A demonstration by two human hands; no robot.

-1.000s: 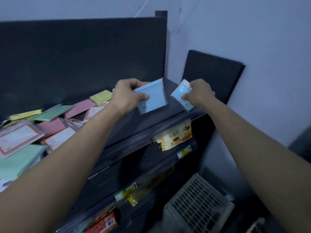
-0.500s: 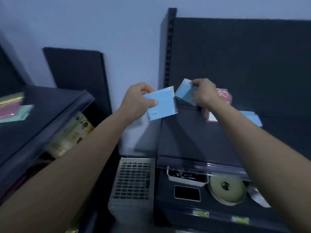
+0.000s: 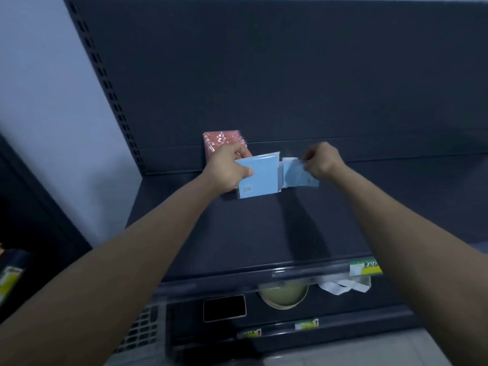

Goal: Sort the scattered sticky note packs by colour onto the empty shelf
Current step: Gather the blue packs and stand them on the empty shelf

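Two hands reach over the dark metal shelf (image 3: 264, 233): the left hand (image 3: 228, 167) grips a square light-blue sticky note pack (image 3: 260, 178) (thumb on its face), the right hand (image 3: 320, 161) pinches a smaller blue wrapped pack (image 3: 297, 177); pink film-wrapped packs (image 3: 220, 141) stand behind at the back panel.

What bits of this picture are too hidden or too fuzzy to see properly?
Head view only:
1. pink packs: partly behind the left hand; how many is unclear.
2. Print on the big blue pack that hand grips: too small.
3. second blue pack, pinched by the right hand: blurred, its top corner covered by fingers.
4. round object below: top cut off by the shelf edge.
5. yellow-green label: blurred.
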